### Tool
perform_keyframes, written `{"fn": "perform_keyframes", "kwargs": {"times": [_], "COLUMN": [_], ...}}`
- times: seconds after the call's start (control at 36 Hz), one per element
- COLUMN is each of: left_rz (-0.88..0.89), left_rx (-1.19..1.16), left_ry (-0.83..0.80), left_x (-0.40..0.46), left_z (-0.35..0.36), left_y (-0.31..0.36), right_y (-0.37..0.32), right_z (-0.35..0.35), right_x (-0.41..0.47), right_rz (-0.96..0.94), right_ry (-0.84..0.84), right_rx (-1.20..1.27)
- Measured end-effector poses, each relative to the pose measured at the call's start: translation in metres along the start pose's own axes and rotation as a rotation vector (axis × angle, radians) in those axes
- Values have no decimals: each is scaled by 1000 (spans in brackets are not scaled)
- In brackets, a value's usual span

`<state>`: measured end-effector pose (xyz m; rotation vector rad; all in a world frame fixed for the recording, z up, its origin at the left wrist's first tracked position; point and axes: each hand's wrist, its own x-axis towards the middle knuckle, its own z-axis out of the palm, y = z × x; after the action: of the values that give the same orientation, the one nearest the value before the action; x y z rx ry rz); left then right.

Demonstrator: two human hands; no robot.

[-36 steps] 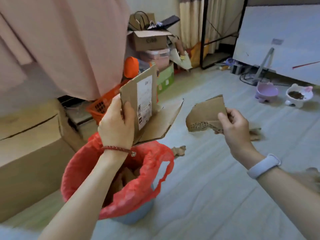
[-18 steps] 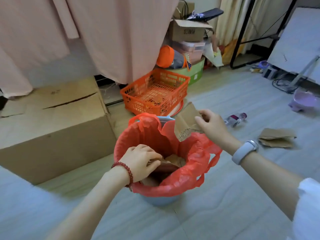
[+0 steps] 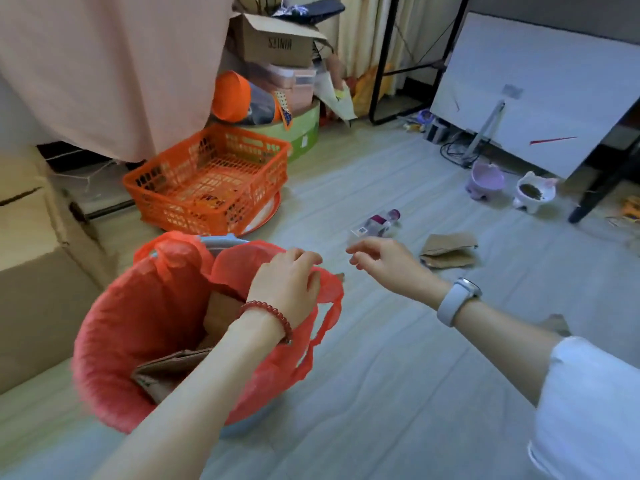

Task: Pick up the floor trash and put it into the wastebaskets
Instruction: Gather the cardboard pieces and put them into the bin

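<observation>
left hand (image 3: pixel 287 282): over the far rim of the wastebasket, fingers curled down onto the red bag's edge; whether the grip pinches the plastic or only rests on it, i cannot tell.
right hand (image 3: pixel 384 263): out over the floor to the right of the basket, grip loose and part spread, holding nothing.
wastebasket (image 3: pixel 221 241): pale blue, lined with a red plastic bag (image 3: pixel 145 306) (its handles hang down the right side).
cardboard in the bag (image 3: pixel 169 372): brown torn pieces lying inside, partly hidden by the left forearm.
cardboard on the floor (image 3: pixel 448 249): a folded brown piece, lying flat just past the right hand, apart from it.
small bottle (image 3: pixel 379 223): on its side on the floor, beyond the right hand's fingertips.
orange crate (image 3: pixel 207 178): on the floor behind the basket.
big carton (image 3: pixel 38 271): at the left edge.
pet bowls (image 3: pixel 485 180): purple and white, far right, near a leaning white board (image 3: pixel 540 95).
</observation>
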<state>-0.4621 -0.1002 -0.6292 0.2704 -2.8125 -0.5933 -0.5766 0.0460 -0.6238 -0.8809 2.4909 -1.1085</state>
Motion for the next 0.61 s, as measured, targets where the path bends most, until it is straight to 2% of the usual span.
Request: {"fn": "perform_keyframes", "kwargs": {"times": [0.17, 0.39, 0.5, 0.56, 0.61], "left_rz": [106, 14, -51, -79, -90], "left_rx": [-20, -27, -18, -31, -64], "left_ry": [-252, -604, -723, -775, -794], "left_x": [42, 66, 68, 67, 66], "left_z": [95, 241, 307, 332, 350], "left_y": [88, 172, 199, 211, 224], "right_y": [134, 341, 403, 423, 435], "right_z": [-79, -165, -175, -169, -163], "right_x": [-40, -128, -148, -152, -152], "right_rz": [278, 768, 1035, 1051, 971], "right_ry": [101, 351, 231, 175, 181], "right_rx": [-65, -356, -158, -6, 53]}}
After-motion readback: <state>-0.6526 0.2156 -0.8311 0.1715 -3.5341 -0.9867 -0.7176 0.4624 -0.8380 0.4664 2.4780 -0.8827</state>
